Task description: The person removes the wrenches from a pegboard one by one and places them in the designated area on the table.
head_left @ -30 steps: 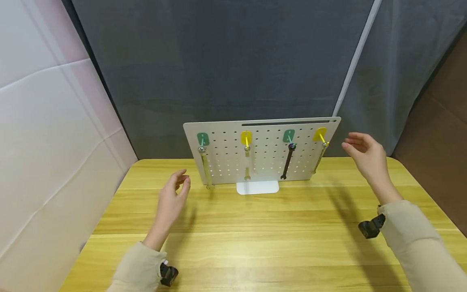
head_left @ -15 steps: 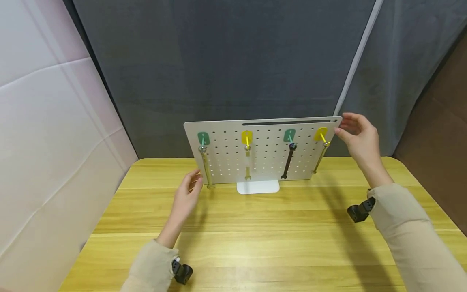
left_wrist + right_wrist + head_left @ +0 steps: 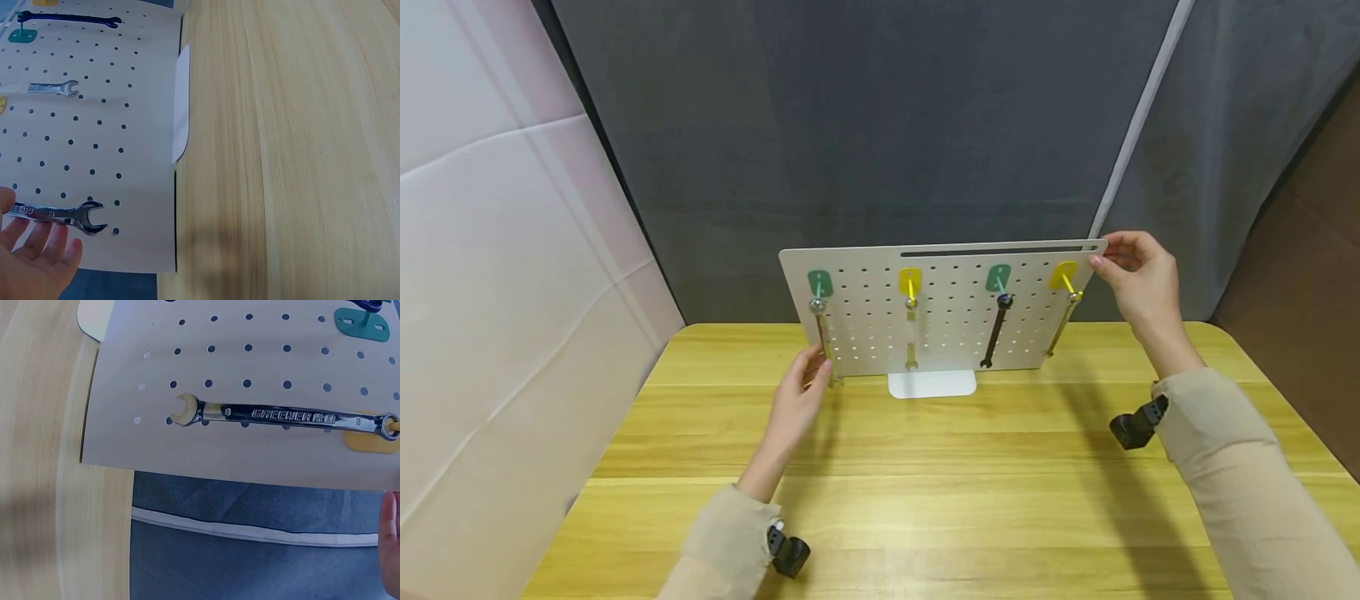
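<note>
Head view: the pegboard (image 3: 955, 321) stands upright on the wooden surface (image 3: 925, 483), its long axis running side to side and its holed face toward the person. The leftmost wrench (image 3: 824, 329) hangs from the left green hook (image 3: 820, 283), ring end up and open end down, its long axis near vertical with the lower end slanting slightly right. The left hand (image 3: 799, 392) pinches its lower part, thumb in front. The right hand (image 3: 1142, 279) grips the board's upper right corner, thumb on the face and fingers behind.

Left wrist view: the pinched wrench lies almost crosswise, its open end pointing right, toward the board's bottom edge; the left fingers sit close together behind its shank.

Right wrist view: the rightmost wrench (image 3: 281, 416) hangs on a yellow hook (image 3: 370, 442), open end toward the board's bottom edge, long axis roughly along the side edge. Only part of the right hand shows beside the board, so its grip cannot be told here.
</note>
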### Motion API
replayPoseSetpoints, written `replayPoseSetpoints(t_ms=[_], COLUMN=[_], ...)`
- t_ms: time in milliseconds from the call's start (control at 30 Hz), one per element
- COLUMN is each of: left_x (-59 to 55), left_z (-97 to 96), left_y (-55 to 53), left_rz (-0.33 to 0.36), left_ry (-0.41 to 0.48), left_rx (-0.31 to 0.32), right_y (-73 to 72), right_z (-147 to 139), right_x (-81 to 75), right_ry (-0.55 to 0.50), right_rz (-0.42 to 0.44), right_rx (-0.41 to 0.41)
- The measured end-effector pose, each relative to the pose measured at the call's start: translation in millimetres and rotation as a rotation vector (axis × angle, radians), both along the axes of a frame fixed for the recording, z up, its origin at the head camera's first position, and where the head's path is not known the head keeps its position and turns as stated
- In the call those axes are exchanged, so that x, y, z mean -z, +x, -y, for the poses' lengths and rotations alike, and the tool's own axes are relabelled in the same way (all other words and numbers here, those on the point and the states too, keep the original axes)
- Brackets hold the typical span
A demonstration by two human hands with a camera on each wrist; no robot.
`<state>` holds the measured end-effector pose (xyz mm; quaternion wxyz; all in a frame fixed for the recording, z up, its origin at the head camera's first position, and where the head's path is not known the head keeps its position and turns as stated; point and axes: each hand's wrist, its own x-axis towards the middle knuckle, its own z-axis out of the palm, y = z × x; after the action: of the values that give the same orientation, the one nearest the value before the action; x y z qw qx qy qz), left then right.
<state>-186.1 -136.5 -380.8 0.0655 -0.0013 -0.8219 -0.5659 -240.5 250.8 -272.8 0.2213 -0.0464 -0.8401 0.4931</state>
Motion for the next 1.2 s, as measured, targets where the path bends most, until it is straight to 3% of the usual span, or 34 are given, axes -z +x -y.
replayPoseSetpoints(t_ms=[300, 600, 1200], left_x=[0.9, 3.8, -0.1], left_z=[-3.0, -3.3, -4.5], left_y=[1.3, 4.9, 22.2], left_rz=[0.018, -0.005, -0.038], left_ry=[0.017, 0.010, 0.168], left_rx=[-0.001, -0.059, -0.007], right_y=[-3.8, -5.5, -11.1], right_z=[-3, -5, -3], right_x=[1.6, 1.7, 5.7], right_ry=[-0.013, -0.030, -0.128], right_rz=[-0.008, 0.003, -0.038], right_rx=[-0.011, -0.036, -0.042])
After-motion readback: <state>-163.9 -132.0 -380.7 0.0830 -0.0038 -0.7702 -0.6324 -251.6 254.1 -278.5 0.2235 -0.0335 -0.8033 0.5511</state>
